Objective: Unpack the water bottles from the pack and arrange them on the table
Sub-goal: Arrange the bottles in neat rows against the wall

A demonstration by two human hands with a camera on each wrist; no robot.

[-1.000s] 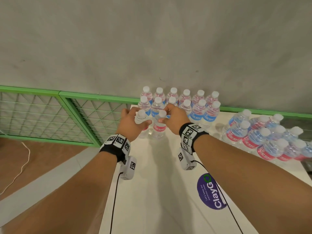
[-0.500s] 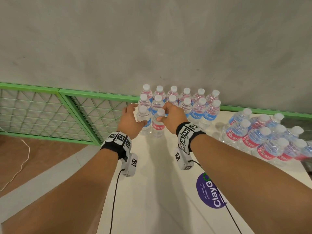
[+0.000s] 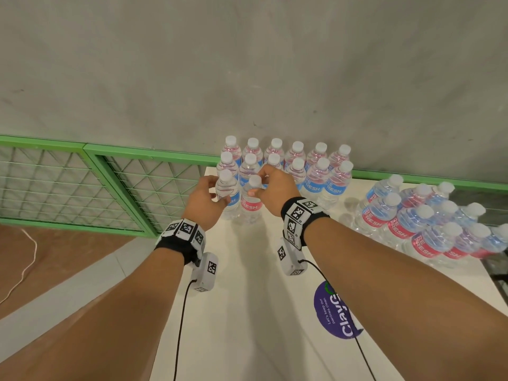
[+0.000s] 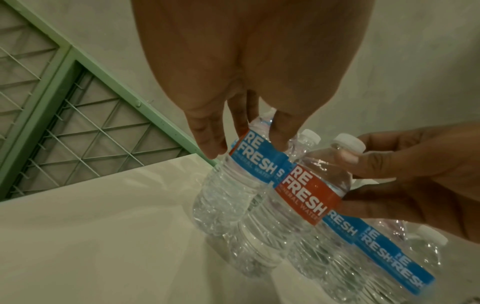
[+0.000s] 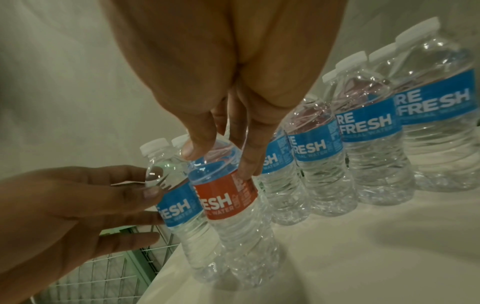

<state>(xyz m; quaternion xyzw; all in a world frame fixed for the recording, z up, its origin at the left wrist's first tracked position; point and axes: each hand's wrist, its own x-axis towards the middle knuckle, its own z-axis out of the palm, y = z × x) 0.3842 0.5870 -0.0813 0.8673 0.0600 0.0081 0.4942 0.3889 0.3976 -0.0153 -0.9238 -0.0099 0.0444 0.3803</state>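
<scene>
Two bottles stand side by side on the white table (image 3: 247, 312), in front of two rows of arranged bottles (image 3: 297, 163). My left hand (image 3: 218, 188) holds the blue-label bottle (image 3: 229, 193) (image 4: 254, 158) at its shoulder, thumb on one side and fingers on the other, loosely. With thumb and fingers, my right hand (image 3: 258, 185) (image 5: 221, 160) pinches the red-label bottle (image 3: 251, 206) (image 5: 226, 201) just under the cap. The plastic-wrapped pack (image 3: 428, 221) with several bottles lies at the right.
A green mesh fence (image 3: 82, 185) runs along the wall and past the table's left edge, close to the blue-label bottle. A purple sticker (image 3: 335, 312) marks the near table top. A white cable (image 3: 24, 265) lies on the brown floor at left.
Both bottles have stayed beside the front row on the table. My left hand's fingers have loosened from a tight wrap to a lighter hold. The right hand keeps its pinch.
</scene>
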